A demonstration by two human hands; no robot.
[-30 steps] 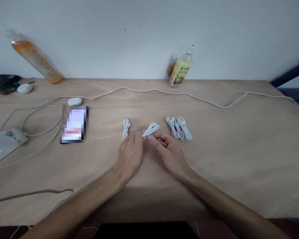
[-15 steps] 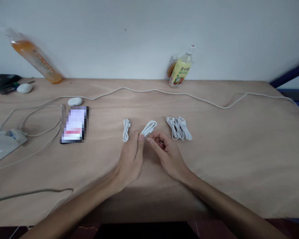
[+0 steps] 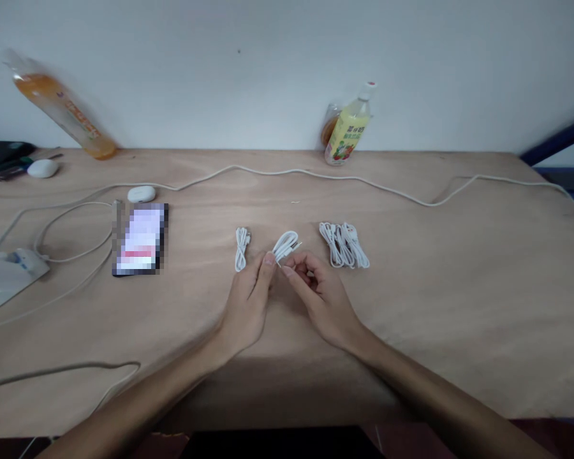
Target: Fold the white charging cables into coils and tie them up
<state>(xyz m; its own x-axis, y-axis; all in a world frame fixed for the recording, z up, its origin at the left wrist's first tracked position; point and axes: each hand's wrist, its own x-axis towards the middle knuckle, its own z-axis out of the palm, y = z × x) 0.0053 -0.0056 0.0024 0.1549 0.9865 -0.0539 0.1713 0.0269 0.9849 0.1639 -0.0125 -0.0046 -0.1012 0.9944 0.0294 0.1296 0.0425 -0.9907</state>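
Observation:
A folded white charging cable (image 3: 286, 245) pokes up from my left hand (image 3: 249, 294), which is closed around its lower end. Its metal plug tip points to the right. Thumb and forefinger of my right hand (image 3: 321, 294) pinch a thin white twist tie (image 3: 279, 264) at the cable's lower end, close to my left thumb. Left of my hands lies another bundled white cable (image 3: 242, 248). Several more white cable bundles (image 3: 343, 245) lie side by side to the right, beyond my right hand.
A phone (image 3: 141, 239), a white earbud case (image 3: 141, 194) and a white power strip (image 3: 9, 280) are on the left. One long white cord (image 3: 325, 174) crosses the table. Two drink bottles, orange (image 3: 62, 108) and yellow (image 3: 349, 131), stand by the wall.
The held cable has turned slightly, so its metal plug tip now shows on the right. Both hands stay almost in place, and the camera view has shifted a little.

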